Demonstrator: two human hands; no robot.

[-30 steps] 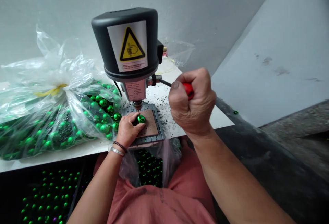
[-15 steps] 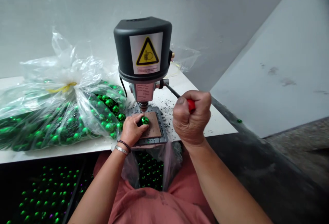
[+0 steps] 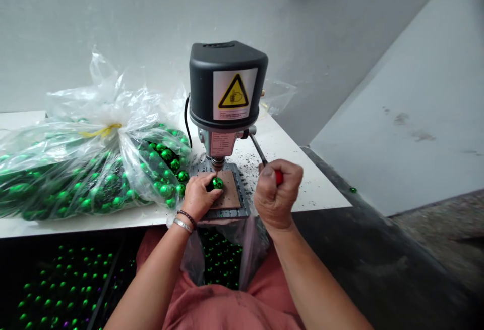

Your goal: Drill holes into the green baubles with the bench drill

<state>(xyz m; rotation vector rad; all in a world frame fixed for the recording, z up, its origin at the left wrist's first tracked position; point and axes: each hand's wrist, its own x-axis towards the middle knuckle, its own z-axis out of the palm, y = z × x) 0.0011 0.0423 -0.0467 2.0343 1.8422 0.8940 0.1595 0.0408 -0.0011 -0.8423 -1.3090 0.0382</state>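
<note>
At 9 o'clock from the bench drill press [image 3: 227,88], a clear plastic bag [image 3: 86,103] tied with a yellow band [image 3: 101,129] lies packed with shiny green balls [image 3: 166,154] on a white table [image 3: 321,194], and a dark tray [image 3: 113,279] of more such balls sits below the table edge at 7 o'clock. The left hand [image 3: 200,198] is closed in a narrow cup, its fingers [image 3: 209,194] curled around one green ball [image 3: 217,183] and pressing it onto a brown pad [image 3: 230,194] on the drill's slotted grey base [image 3: 244,199], directly under the spindle. The thin drill bit [image 3: 217,174] reaches the top of the ball, though the exact contact is too small to tell. The main change is to the right of the spindle: the feed lever [image 3: 259,149] has swung from nearly level to a steep downward slant, and the right hand [image 3: 276,194], a tight fist around its red grip [image 3: 279,177], has come down with it. Black specks [image 3: 257,178] litter the table beside the base, and a stray green bead [image 3: 353,189] sits farther out at 3 o'clock, past the table edge
</note>
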